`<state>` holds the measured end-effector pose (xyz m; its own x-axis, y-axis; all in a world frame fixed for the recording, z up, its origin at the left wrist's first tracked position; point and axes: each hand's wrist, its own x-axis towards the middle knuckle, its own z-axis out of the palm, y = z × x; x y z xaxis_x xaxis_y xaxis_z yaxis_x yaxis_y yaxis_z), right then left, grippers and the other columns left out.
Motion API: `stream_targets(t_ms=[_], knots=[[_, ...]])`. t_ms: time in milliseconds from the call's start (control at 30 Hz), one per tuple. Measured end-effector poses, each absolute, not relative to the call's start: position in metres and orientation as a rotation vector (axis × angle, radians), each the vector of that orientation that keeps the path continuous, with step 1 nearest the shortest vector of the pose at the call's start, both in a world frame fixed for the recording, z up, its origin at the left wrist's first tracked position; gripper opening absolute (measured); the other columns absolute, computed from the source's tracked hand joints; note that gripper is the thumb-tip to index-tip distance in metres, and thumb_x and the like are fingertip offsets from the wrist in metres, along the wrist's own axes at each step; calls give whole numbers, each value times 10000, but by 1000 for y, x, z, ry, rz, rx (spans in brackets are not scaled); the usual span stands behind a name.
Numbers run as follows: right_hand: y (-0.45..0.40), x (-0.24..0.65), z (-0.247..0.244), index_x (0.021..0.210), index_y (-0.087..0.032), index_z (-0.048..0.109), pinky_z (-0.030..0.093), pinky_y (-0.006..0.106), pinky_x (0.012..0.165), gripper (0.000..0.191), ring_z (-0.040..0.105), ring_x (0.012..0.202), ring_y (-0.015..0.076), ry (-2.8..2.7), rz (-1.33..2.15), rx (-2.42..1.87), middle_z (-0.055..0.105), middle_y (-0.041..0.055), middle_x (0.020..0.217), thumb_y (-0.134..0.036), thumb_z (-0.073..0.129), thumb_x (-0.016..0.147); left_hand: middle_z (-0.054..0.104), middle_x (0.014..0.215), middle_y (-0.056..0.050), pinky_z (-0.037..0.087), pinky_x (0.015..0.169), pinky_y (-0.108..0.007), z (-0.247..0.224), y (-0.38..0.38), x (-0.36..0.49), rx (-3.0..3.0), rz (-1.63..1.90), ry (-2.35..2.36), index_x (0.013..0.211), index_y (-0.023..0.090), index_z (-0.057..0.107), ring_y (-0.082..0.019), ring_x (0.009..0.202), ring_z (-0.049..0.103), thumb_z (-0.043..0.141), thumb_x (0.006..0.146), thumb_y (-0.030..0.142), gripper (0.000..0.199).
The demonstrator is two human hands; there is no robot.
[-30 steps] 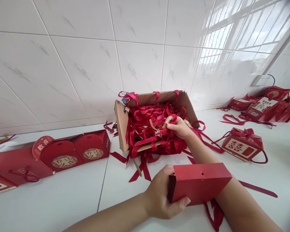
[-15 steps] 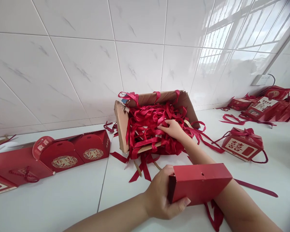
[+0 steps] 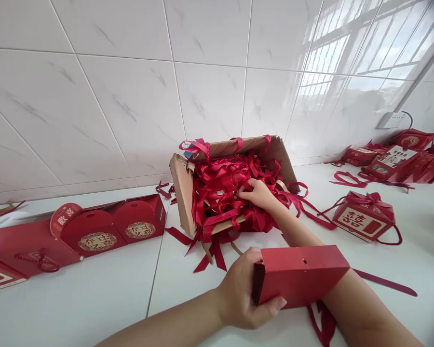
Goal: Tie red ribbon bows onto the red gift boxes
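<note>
Gripped by one end in my left hand (image 3: 242, 291) is a red gift box (image 3: 300, 277), a small hole in its upper face, held just above the table. My right arm passes behind it, and my right hand (image 3: 256, 195) reaches into a worn cardboard box (image 3: 183, 193). That box is heaped with tangled red ribbons (image 3: 220, 173), some hanging over its sides. The thumb and fingers of my right hand are closed together on a ribbon (image 3: 240, 185) in the pile; its full length is lost in the tangle.
Red gift boxes (image 3: 97, 231) stand in a row at the left. A finished box with a bow (image 3: 365, 217) sits at the right, with more red boxes (image 3: 398, 161) behind it. Loose ribbon (image 3: 383, 282) lies on the white table (image 3: 104, 289). A tiled wall (image 3: 210, 96) rises behind.
Hardly anything differs. My right hand has shifted very slightly among the ribbons, and my left hand keeps the red gift box in the same place.
</note>
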<state>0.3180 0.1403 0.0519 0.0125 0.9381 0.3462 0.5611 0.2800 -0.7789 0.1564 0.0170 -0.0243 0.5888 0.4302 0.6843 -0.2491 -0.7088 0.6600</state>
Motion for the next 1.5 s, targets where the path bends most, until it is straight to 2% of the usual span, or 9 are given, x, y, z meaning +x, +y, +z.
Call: stream_targets(t_ms=[167, 400, 567, 767, 900, 1000, 1133, 1400, 1500], knots=[[130, 323, 68, 661, -172, 635, 461, 303, 794, 113, 607, 786, 170, -1512, 511, -1282, 636, 15, 809, -276, 654, 701, 539, 1083, -124, 504, 840, -458, -25, 17, 156, 2058, 1162, 140, 1257, 199, 401, -286, 988, 594, 638, 735, 245, 576], [122, 332, 83, 745, -176, 683, 490, 290, 623, 236, 592, 663, 154, -1096, 551, -1083, 652, 25, 728, -397, 737, 683, 531, 1095, -133, 513, 821, -440, -24, 17, 156, 2016, 1100, 128, 1262, 186, 384, -275, 971, 598, 629, 725, 221, 592], [121, 335, 86, 750, -189, 674, 506, 276, 562, 225, 597, 586, 145, -971, 671, -1012, 636, -3, 639, -373, 773, 665, 526, 1110, -130, 514, 845, -437, -23, 17, 156, 2017, 1103, 107, 1275, 190, 383, -279, 1003, 592, 629, 727, 216, 601], [116, 354, 101, 866, -135, 704, 595, 290, 666, 144, 681, 764, 186, -747, 1110, -953, 720, 73, 870, -203, 689, 741, 525, 1100, -120, 521, 831, -433, -27, 17, 157, 2045, 1164, 105, 1292, 205, 379, -277, 996, 590, 651, 723, 216, 631], [110, 364, 111, 887, -118, 685, 602, 265, 669, 133, 687, 781, 172, -785, 1260, -871, 722, 81, 907, -147, 602, 788, 517, 1115, -126, 519, 845, -442, -26, 18, 156, 2023, 1142, 116, 1302, 203, 363, -283, 1009, 592, 646, 718, 210, 649], [104, 363, 116, 838, -148, 650, 572, 211, 557, 66, 674, 669, 140, -851, 1171, -944, 712, 53, 801, -141, 643, 772, 513, 1124, -131, 516, 851, -450, -26, 18, 156, 2004, 1093, 120, 1296, 199, 359, -288, 1014, 594, 638, 713, 212, 646], [93, 359, 122, 790, -222, 575, 516, 210, 443, 197, 632, 534, 130, -929, 998, -960, 661, -17, 662, -201, 746, 693, 522, 1125, -138, 513, 846, -451, -28, 18, 156, 2006, 1093, 135, 1281, 194, 355, -296, 1019, 589, 636, 716, 218, 631], [75, 359, 134, 847, -173, 699, 555, 292, 573, 233, 646, 640, 157, -1110, 865, -899, 671, 28, 755, -285, 775, 657, 545, 1091, -127, 527, 835, -438, -26, 17, 155, 2020, 1092, 174, 1259, 193, 366, -271, 978, 598, 626, 733, 247, 589], [72, 362, 136, 842, -213, 688, 569, 338, 618, 191, 664, 691, 186, -1070, 803, -870, 662, 14, 755, -257, 750, 666, 552, 1099, -127, 535, 830, -422, -23, 16, 153, 1993, 1094, 186, 1276, 191, 349, -260, 980, 598, 587, 774, 212, 555]])
